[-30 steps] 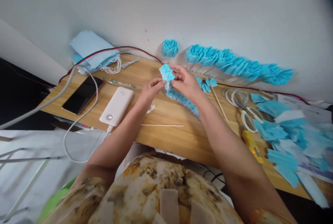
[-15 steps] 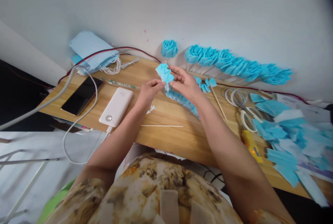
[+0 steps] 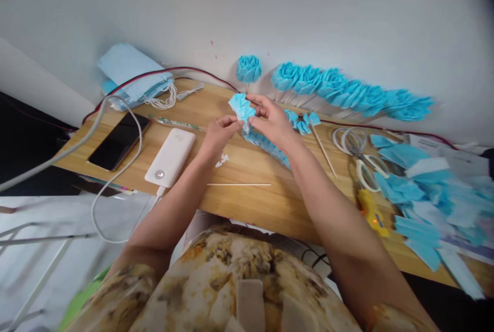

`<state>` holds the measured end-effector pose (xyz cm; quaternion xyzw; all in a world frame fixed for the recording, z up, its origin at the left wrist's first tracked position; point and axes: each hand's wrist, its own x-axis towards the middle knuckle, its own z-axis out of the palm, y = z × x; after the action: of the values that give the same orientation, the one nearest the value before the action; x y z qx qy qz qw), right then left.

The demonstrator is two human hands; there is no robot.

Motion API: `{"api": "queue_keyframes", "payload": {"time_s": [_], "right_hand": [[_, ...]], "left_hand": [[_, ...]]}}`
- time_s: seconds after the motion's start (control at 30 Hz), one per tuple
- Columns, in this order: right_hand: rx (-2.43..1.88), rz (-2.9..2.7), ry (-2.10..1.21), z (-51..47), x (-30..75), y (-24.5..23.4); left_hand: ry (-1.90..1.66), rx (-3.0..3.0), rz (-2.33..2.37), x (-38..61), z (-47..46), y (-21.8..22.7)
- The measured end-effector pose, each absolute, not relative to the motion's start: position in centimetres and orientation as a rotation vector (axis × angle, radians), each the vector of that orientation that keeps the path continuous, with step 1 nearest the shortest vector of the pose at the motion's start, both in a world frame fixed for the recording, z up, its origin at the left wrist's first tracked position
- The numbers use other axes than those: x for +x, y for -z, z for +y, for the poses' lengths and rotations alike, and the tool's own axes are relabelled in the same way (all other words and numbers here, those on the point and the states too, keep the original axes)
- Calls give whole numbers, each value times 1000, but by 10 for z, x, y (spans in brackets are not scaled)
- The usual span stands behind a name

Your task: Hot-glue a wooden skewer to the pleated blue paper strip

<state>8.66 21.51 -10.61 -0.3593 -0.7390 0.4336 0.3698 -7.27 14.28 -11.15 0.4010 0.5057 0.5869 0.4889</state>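
Between my hands, raised over the table, is a small piece of folded light-blue petals (image 3: 243,107). My left hand (image 3: 223,131) pinches its lower left edge with thumb and fingers. My right hand (image 3: 270,118) grips it from the right, thumb at the bottom and fingers behind. Below my hands lies a row of folded blue petals (image 3: 266,147), partly hidden by my right hand. A thin wooden stick (image 3: 239,184) lies in front, near white scraps (image 3: 222,160). More blue petals (image 3: 303,122) sit just right of my right hand.
Finished blue flowers (image 3: 332,85) on sticks lean along the wall, with a single flower (image 3: 249,69) apart. A phone (image 3: 119,141) and power bank (image 3: 170,158) lie left. Scissors (image 3: 368,172), a yellow glue gun (image 3: 372,212) and blue sheets (image 3: 428,182) lie right.
The view has shifted slightly. Both hands still hold the petal piece in nearly the same place, with only a small turn of it.
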Motion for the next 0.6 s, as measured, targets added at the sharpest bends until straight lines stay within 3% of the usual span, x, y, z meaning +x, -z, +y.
{"api": "queue_keyframes", "payload": {"time_s": [0.1, 0.27, 0.6], "right_hand": [[-910, -1863, -1030, 210, 87, 101], [-1113, -1858, -561, 183, 87, 83], [-1282, -2233, -256, 164, 73, 78]], "left_hand": [[-1473, 951, 1253, -73, 143, 111], [-1537, 908, 1278, -72, 143, 113], [-1492, 870, 1195, -70, 143, 116]]}}
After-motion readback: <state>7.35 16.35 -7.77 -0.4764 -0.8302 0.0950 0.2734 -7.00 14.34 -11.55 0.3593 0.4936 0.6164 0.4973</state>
